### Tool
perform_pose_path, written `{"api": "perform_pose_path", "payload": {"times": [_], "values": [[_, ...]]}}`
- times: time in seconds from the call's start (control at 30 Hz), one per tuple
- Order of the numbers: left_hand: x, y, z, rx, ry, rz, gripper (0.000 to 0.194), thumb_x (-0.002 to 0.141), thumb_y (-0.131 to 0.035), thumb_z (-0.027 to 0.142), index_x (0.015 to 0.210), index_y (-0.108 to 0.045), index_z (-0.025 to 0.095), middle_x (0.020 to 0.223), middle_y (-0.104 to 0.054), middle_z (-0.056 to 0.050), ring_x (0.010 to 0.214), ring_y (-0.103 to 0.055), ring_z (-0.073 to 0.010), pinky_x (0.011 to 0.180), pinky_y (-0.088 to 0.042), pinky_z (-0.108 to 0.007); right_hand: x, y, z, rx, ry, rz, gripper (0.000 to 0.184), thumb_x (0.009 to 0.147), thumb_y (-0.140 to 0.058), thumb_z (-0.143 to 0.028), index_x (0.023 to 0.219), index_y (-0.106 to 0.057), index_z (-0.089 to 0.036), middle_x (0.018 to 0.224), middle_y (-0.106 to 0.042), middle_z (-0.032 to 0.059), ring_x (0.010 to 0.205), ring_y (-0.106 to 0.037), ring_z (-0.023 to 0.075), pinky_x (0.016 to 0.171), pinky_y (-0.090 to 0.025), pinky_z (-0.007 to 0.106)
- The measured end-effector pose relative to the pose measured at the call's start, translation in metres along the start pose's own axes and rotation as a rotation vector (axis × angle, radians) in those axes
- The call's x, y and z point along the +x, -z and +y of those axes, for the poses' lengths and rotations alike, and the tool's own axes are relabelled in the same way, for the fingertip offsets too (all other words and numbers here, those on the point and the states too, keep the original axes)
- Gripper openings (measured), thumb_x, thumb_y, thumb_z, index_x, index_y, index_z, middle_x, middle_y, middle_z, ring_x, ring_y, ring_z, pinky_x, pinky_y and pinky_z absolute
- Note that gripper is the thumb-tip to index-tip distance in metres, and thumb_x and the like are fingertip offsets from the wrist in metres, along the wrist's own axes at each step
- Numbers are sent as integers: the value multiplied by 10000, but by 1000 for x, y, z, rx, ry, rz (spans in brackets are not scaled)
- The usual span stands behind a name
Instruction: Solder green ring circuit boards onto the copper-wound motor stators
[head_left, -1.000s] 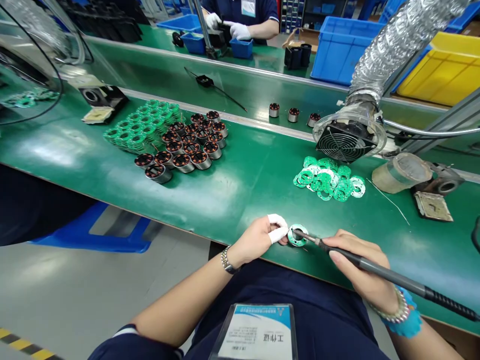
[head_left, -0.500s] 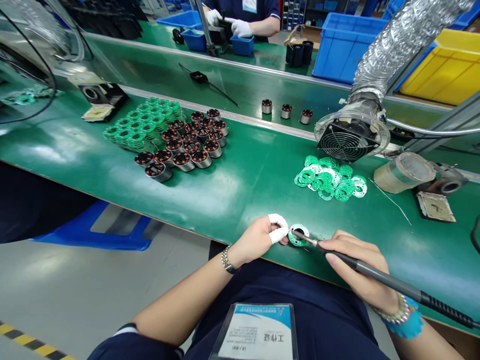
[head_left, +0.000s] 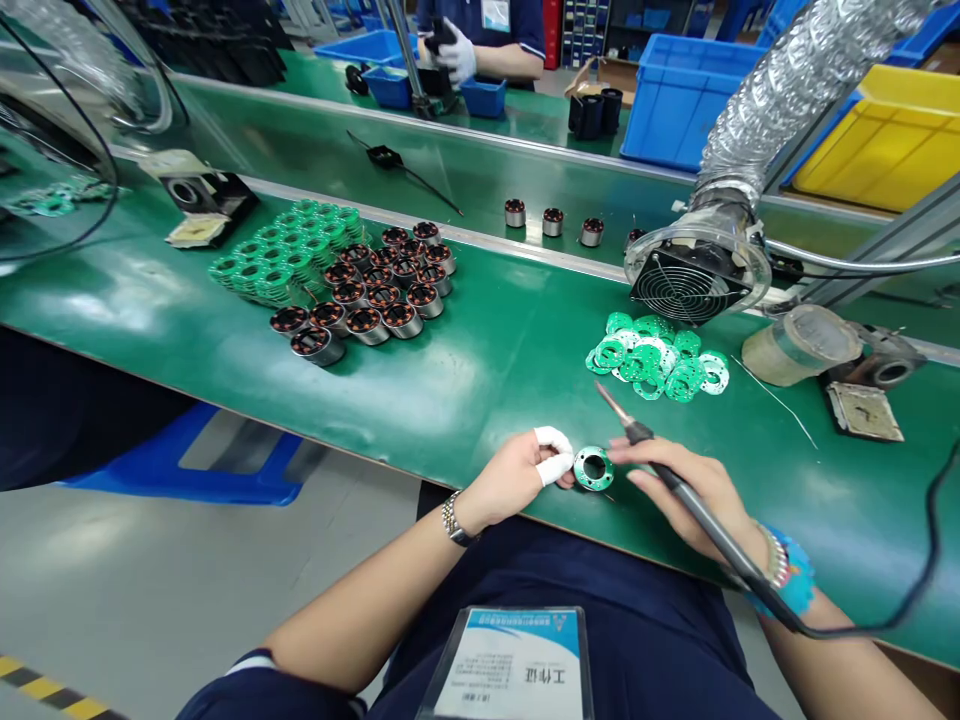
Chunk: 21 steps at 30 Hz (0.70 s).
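one green ring-shaped circuit board (head_left: 594, 468)

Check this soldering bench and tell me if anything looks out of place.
One thing stands out: a thin loose wire lies on the green bench, to the right of the pile of green ring boards. It looks like a stray offcut, lying apart from the sorted parts.

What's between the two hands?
Head view: a green ring board sits on the bench between the left hand and the right hand, which holds a soldering iron.
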<state>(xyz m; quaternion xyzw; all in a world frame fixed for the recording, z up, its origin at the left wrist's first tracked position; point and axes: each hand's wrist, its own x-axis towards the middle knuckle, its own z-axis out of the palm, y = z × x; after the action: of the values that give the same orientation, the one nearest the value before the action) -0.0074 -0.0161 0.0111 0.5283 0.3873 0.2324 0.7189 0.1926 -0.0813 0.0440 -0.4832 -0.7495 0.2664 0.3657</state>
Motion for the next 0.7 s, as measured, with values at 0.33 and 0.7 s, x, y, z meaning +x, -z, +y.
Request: {"api": "perform_pose_path", "payload": {"times": [0.33,0.7], "values": [[-14,11,-12,459,-429,25,116,805,-561,208,898,-614,164,867,-643,-59,806,-606,-151,754,-482,-290,8,-13,12,-25,-92,-148,347,808,-599,-221,1138,-491,-227,1085,-618,55,950,-617,169,836,-494,282],[-7,-5,-8,178,-195,-69,126,801,-560,265,769,-555,143,761,-538,-11,618,-559,-99,619,-472,-248,-17,-32,0,-143,-180,120,371,791,-602,-216,1143,-488,-222,1052,-604,65,937,-603,185,826,-500,298]]}}
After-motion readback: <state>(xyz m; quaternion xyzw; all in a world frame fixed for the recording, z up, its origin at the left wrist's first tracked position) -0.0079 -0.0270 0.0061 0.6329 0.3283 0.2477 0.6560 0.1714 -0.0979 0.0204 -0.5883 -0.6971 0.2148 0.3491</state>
